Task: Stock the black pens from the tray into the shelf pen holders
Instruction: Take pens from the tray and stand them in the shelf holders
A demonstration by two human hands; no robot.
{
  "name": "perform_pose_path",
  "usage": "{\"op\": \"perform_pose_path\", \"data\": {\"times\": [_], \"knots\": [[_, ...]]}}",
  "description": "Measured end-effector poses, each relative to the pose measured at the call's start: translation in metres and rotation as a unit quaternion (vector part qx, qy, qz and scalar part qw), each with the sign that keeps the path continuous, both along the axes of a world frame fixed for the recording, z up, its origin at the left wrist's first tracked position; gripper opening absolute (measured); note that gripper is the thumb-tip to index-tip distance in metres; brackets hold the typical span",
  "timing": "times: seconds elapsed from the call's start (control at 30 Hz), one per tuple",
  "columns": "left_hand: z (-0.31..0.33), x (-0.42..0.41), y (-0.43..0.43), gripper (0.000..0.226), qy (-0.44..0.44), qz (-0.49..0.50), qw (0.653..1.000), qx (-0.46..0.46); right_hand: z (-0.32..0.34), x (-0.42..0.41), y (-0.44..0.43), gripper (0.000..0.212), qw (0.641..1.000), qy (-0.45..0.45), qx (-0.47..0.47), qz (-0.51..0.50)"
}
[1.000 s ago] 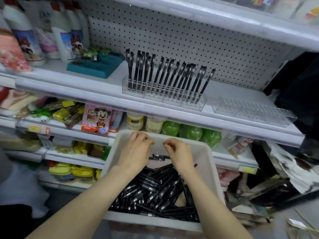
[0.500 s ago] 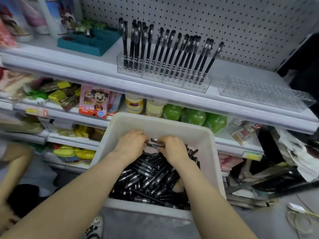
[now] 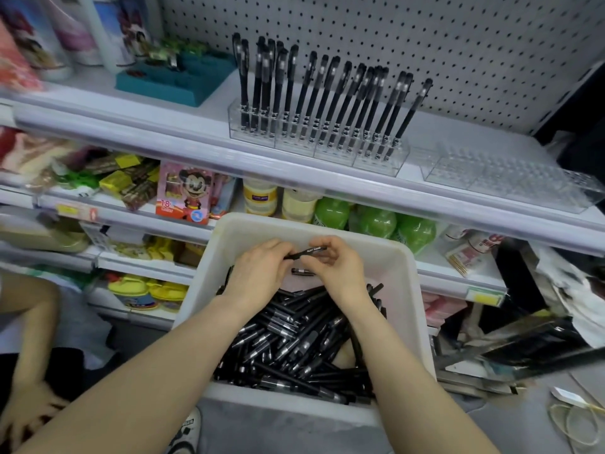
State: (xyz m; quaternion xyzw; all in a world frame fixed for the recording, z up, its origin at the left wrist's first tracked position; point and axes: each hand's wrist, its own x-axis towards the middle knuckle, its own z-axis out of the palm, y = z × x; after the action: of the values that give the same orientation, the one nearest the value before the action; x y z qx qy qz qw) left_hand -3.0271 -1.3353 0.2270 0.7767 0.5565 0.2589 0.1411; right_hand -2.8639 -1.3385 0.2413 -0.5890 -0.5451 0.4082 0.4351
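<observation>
Holding one black pen (image 3: pixel 306 253) in both hands' (image 3: pixel 262 273) grip above the pen-filled tray (image 3: pixel 393 257).

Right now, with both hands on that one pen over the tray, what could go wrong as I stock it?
The pen is pinched only at its ends by the left hand and right hand, so it could slip back into the tray. The filled holder is crowded with leaning pens; pushing another in might knock some over. The empty holder sits near the shelf edge and could be nudged off.
</observation>
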Motion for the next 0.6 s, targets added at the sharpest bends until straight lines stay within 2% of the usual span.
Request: {"op": "perform_pose_path", "data": {"times": [0.07,0.13,0.23,0.33,0.47,0.6], "knots": [[0.002,0.001,-0.002,0.018,-0.038,-0.003,0.999,0.003,0.002,-0.001,-0.002,0.019,0.998,0.056,-0.014,0.006],[0.005,0.001,-0.003,0.021,-0.068,-0.003,0.998,0.002,0.005,0.0,-0.002,0.011,0.997,0.071,-0.013,0.006],[0.017,0.0,-0.004,0.024,-0.115,-0.005,0.993,0.024,0.018,0.002,0.002,0.006,0.997,0.078,0.024,0.006],[0.042,-0.002,0.0,0.027,-0.143,0.002,0.987,0.071,0.042,0.004,0.011,0.009,0.993,0.101,0.067,-0.013],[0.084,-0.011,0.021,0.032,-0.155,0.04,0.977,0.14,0.087,0.005,0.032,0.007,0.991,0.053,0.119,-0.016],[0.114,-0.027,0.061,0.043,-0.077,0.051,0.981,0.169,0.139,-0.004,0.062,0.016,0.984,-0.009,0.171,-0.041]]}}
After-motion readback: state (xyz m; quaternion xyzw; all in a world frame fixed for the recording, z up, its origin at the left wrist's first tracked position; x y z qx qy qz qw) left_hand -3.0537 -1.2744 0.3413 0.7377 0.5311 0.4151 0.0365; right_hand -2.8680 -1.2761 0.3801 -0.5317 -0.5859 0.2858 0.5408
